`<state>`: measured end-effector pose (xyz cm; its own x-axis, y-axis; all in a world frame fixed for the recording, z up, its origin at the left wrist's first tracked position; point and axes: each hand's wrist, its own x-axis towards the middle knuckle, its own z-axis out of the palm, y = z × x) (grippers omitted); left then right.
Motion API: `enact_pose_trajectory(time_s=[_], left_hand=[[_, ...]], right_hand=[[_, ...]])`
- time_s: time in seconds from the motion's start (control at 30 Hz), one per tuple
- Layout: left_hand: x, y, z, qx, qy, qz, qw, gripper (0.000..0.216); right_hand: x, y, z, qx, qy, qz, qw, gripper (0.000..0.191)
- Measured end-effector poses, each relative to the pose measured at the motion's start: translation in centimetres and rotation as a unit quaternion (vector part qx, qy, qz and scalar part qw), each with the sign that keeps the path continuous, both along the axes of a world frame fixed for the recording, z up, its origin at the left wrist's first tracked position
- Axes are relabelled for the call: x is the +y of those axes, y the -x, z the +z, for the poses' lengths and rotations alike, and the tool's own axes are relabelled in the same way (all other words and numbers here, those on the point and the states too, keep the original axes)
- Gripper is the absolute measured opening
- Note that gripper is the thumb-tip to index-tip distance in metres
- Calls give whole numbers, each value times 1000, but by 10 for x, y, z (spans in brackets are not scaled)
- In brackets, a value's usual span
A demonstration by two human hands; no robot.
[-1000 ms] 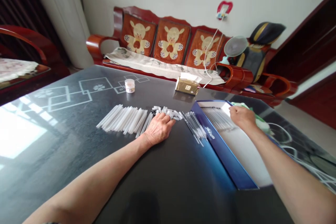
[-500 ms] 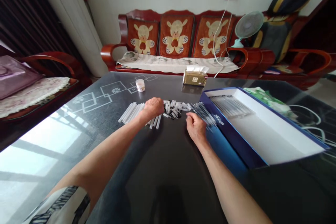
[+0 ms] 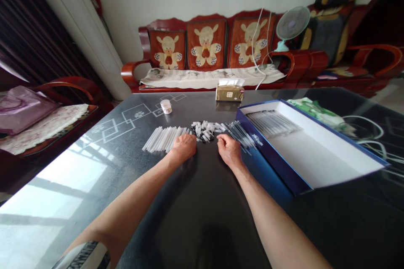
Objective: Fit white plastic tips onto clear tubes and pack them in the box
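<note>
My left hand (image 3: 184, 146) rests knuckles-up on the dark table (image 3: 202, 201), fingers curled at the right end of a row of white plastic tubes (image 3: 160, 138). My right hand (image 3: 229, 150) is curled too, just left of a fan of thin clear refills (image 3: 241, 133). Between and just beyond the hands lies a pile of small black and white caps (image 3: 206, 129). What either hand holds is hidden under the fingers. An open blue box (image 3: 268, 168) with a white inside holds more refills (image 3: 271, 122) at its far end.
A tissue box (image 3: 229, 91) and a small white jar (image 3: 166, 106) stand further back on the table. A green packet (image 3: 315, 111) lies behind the blue box. Beyond the table are a red wooden sofa (image 3: 208, 50) and a small fan (image 3: 293, 23).
My right hand left the blue box and came down beside the refills near the caps. My left hand drew back a little toward me along the tubes. The view swung left and steadied.
</note>
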<state>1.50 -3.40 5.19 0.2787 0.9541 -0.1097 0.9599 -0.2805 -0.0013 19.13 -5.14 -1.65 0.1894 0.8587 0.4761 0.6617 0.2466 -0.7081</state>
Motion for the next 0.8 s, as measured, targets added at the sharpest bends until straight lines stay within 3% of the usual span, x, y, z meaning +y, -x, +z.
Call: enact_pose_trajectory(time_s=[0.17,0.3,0.47,0.63,0.8], left_hand=[[0,-1,8,-3,14,44,999,31],[3,3,12,-78,-37,-12,996,39],[-4,-6,-5,-137,-112,-119,977,39],[-15,-29,-18,-76,-160,-87,980,28],[-7,-43,-30,-104,-225,-149,957,29]], right_hand=[[0,0,0,11,-7,3,1000,27],[2,-1,0,29,-4,-2,1000,27],[3,-2,0,61,8,-15,998,27],[4,-2,-1,65,4,-7,998,27],[5,-2,-2,58,-9,-4,998,26]])
